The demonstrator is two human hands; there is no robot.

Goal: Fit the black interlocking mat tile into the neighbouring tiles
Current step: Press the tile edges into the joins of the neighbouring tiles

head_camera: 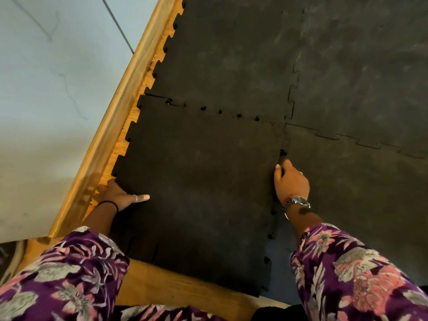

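Two hands are kept on the tile (pixel 199 181): left hand (pixel 120 196) curled under its wall-side edge, right hand (pixel 291 181) pinching the seam, likely so teeth are lined up with neighbours (pixel 359 193).

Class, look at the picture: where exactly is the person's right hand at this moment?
In the head view, the right hand is right of centre, fingers on the right edge of the loose mat tile where it meets the neighbouring tile.

A pale wall (pixel 46 89) rose left of the left hand (pixel 120 195); wooden skirting (pixel 111 126) and orange floor (pixel 176 286) ran beside it.
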